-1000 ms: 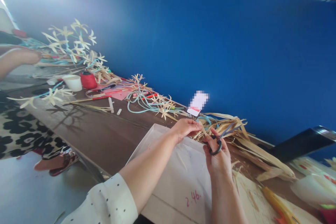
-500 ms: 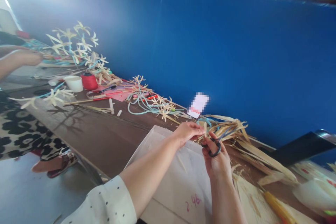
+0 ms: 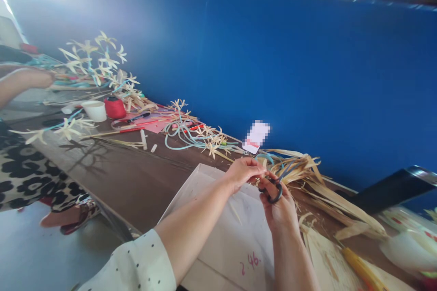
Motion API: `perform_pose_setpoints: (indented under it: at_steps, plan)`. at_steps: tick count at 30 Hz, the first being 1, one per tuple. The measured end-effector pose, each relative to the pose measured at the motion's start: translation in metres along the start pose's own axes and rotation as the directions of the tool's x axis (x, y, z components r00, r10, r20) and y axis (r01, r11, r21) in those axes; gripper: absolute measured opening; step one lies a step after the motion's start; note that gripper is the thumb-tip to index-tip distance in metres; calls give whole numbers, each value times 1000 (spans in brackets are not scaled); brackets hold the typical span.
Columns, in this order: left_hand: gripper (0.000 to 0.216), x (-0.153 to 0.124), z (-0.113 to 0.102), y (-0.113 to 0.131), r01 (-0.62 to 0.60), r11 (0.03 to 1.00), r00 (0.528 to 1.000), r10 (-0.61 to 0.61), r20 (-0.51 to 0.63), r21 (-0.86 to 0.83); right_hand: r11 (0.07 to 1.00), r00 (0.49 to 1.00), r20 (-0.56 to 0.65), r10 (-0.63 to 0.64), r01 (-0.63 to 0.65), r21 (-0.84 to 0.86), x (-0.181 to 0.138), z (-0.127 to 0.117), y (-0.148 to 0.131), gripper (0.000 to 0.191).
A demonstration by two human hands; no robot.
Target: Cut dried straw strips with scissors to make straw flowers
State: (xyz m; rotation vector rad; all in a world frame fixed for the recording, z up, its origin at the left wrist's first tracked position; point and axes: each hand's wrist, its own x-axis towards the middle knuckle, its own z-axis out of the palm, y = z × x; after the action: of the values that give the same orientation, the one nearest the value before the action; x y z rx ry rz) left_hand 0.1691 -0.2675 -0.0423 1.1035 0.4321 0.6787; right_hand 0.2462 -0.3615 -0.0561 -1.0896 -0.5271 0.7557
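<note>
Over a white board [image 3: 218, 232] marked with pink writing, my two hands work close together. A small pale strip of dried husk [image 3: 264, 163] is pinched between the thumb and fingertips of my left hand [image 3: 243, 173]. My right hand [image 3: 280, 204] has its fingers in the dark loop handles of scissors [image 3: 276, 193], right beside the left fingertips. The scissor blades are mostly hidden by the fingers. Just beyond my hands lies a loose heap of dried husk strips [image 3: 303, 168].
Husk flowers on pale blue stems [image 3: 105, 61] stand at the left, near a white cup [image 3: 95, 111] and a red thread spool [image 3: 115, 108]. A co-worker's arm [image 3: 25, 79] reaches in there. A yellow-handled tool [image 3: 363, 269] lies at lower right. The blue partition [image 3: 307, 77] closes the back.
My right hand and the scissors have shifted slightly left, closer to my left fingertips. My left hand keeps its pinch, with less of the pale strip showing. The view has moved a little.
</note>
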Motion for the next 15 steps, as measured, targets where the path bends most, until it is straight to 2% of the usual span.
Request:
perform_pose_setpoints:
  at_steps: [5,8,12,15]
  plan:
    - [30,-4,-4,6,41,999,998,-41,45,-7,996,995,98,32,-39,77,0,-1,-4,27]
    - [31,-6,-7,9,59,995,988,-47,147,-77,984,978,194,82,-111,143,0,-6,-4,22]
    - [40,-9,-9,14,103,983,947,-49,318,-154,942,954,277,116,-194,273,0,-12,-3,16]
    - [41,-12,-8,16,97,982,924,-29,382,-159,908,933,340,121,-242,341,0,-15,-3,16]
